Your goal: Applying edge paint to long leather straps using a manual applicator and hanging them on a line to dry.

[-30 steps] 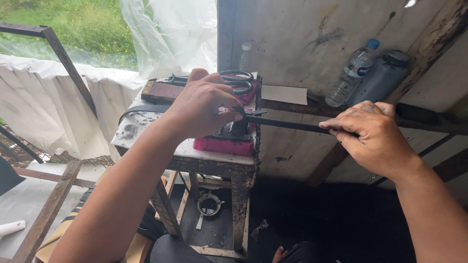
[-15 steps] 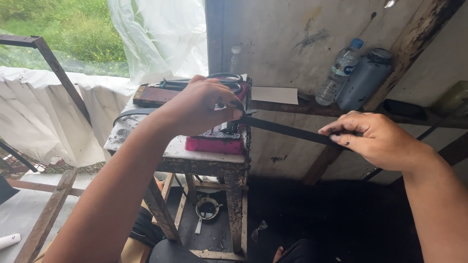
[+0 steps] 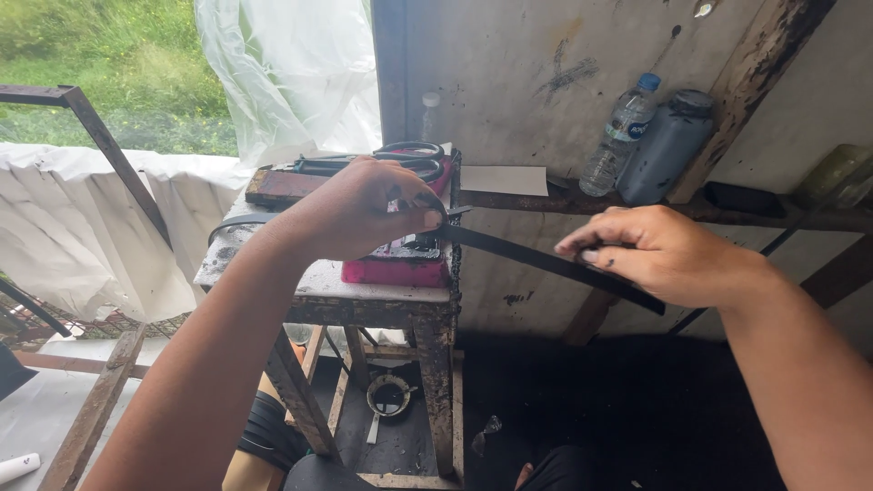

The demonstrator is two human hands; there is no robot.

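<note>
The left hand (image 3: 364, 207) presses one end of a flat black strap (image 3: 546, 264) onto a pink block (image 3: 393, 271). The right hand (image 3: 659, 253) pinches the strap, right of the rough table (image 3: 364, 289) edge.

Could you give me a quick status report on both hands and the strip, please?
Left hand pressing black strip onto pink block. Right hand pinching strip's free end. Nothing obstructing.

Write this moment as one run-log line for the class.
left hand: presses black strip onto pink block | right hand: grips strip's other end | scissors: behind, on small table
</note>
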